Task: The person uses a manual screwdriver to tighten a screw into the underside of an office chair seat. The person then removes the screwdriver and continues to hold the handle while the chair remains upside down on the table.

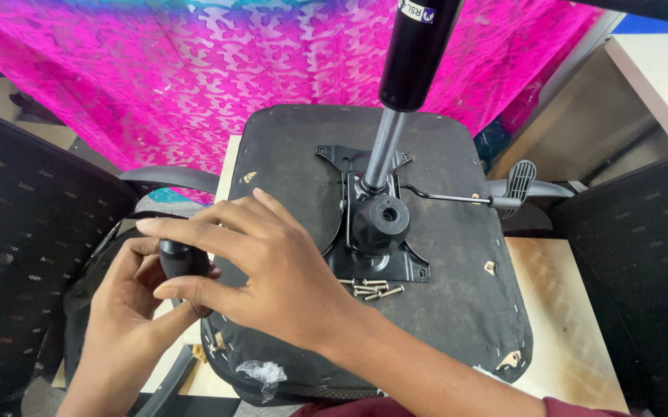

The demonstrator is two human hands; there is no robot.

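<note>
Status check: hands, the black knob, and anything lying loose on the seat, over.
Both hands on black knob at seat's left edge: left hand under, right hand over. Loose screws on upturned seat beside mount plate.

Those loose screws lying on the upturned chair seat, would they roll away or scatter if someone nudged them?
The screws look small and light, so a nudge would probably scatter them. Their round shanks could roll, though the heads would likely curve them in short arcs. The seat underside looks like rough fabric and fairly flat, which probably slows them.
</note>
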